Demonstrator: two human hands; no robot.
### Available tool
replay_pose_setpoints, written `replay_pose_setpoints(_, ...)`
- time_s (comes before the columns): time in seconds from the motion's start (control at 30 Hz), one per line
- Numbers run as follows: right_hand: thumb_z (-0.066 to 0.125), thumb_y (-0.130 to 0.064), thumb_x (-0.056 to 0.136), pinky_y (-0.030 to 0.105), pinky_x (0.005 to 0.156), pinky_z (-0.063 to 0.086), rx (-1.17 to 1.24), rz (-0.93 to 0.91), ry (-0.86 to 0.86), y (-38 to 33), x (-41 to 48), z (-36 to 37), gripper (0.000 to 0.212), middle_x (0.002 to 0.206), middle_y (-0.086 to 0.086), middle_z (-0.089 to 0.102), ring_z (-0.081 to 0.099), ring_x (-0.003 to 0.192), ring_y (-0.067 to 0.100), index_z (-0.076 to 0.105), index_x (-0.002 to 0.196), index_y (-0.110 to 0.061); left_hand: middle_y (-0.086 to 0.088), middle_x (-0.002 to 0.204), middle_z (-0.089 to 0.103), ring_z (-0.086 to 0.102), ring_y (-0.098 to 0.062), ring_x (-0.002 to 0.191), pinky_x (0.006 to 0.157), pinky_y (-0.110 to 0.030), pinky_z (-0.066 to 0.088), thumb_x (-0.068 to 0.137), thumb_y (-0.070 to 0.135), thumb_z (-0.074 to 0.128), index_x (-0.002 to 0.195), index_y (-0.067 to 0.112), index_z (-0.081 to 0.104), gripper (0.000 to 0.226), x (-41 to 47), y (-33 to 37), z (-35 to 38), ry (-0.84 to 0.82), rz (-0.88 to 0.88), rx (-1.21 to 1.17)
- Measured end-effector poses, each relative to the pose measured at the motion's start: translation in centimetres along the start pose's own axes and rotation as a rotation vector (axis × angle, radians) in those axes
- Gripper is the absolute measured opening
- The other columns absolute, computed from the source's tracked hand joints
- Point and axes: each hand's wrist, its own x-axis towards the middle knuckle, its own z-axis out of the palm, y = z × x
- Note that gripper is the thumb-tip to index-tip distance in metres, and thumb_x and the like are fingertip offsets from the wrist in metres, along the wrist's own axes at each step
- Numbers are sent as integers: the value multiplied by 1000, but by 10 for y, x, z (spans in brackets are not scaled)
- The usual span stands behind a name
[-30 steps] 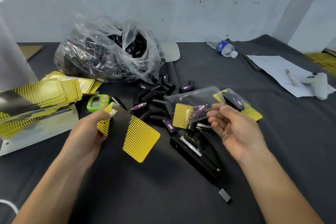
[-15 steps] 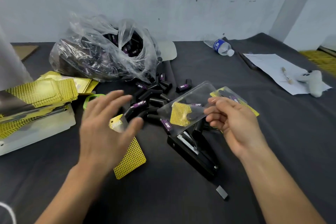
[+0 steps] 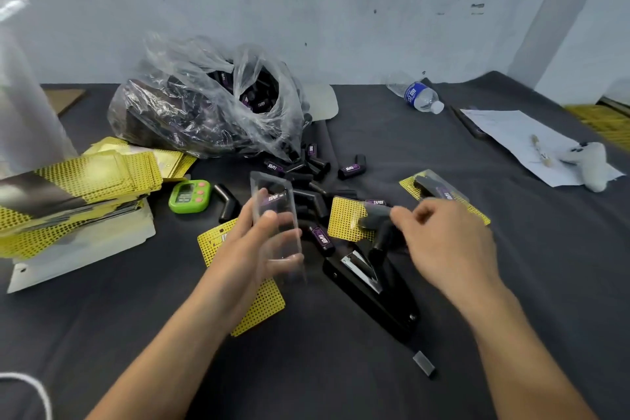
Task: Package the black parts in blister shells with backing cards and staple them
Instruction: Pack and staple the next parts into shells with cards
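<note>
Cloth covers the table (image 3: 341,385), a dark ground on which yellow card and clear plastic show up well. At the back the bag (image 3: 211,106) gapes toward the person, so black parts (image 3: 306,174) lie spilled within reach of both hands. Crumpled film hides how many remain inside. On the left sits the card stack (image 3: 85,181), cut off by the frame edge. In the middle lies the stapler (image 3: 371,286), probably parked there for the closing step.

The left hand (image 3: 245,249) holds a shell (image 3: 286,266) upright, thumb on its front and fingers behind. Under it lies a loose card (image 3: 262,310), likely the backing meant for it. The shell looks empty, though parts behind it show through.

The right hand (image 3: 443,242) reaches with curled fingers to a pack (image 3: 351,222) just beyond the stapler's front end. Blur keeps me from telling whether it pinches the pack or only touches it. A second pack (image 3: 439,191) lies beyond that hand. Whether either is stapled is too small to see.
</note>
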Motion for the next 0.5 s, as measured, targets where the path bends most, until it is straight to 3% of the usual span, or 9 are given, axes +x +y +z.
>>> replay_pose_setpoints(0.07,50,-73,90,38,67,42,-118,84,-104,3,-7,9,47,77,-8,62,55,76,22,57,84,-27,-9,133,70,71,-27,117,82,-45,63,99,43,59,147,40,50,49,7,0,-8,-32,-62,-108)
replay_pose_setpoints(0.17,50,-79,87,38,71,38,-166,81,-65,-5,-14,25,53,87,-5,58,50,81,26,53,98,-26,-7,137,68,66,-27,125,85,-43,62,102,43,54,149,38,49,47,14,-1,-15,-106,-89,-147)
replay_pose_setpoints(0.37,70,-39,87,36,70,44,140,56,-26,-15,-11,28,21,85,-10,69,64,85,22,52,93,-30,-7,145,62,60,-25,133,97,-46,58,101,41,56,152,34,49,51,15,-4,-24,-198,-129,-148)
replay_pose_setpoints(0.43,76,-31,84,32,66,47,319,-43,57,-23,-16,23,22,77,-14,68,65,76,7,53,84,-29,-8,144,63,61,-26,132,96,-45,57,99,40,57,152,36,46,54,15,-4,-22,-209,-115,-144)
replay_pose_setpoints(0.5,78,-29,77,25,61,47,431,-202,110,-40,-23,17,25,79,-20,67,63,72,5,53,82,-30,-7,142,64,64,-26,129,94,-45,58,97,40,60,152,41,44,57,15,-5,-20,-211,-96,-141)
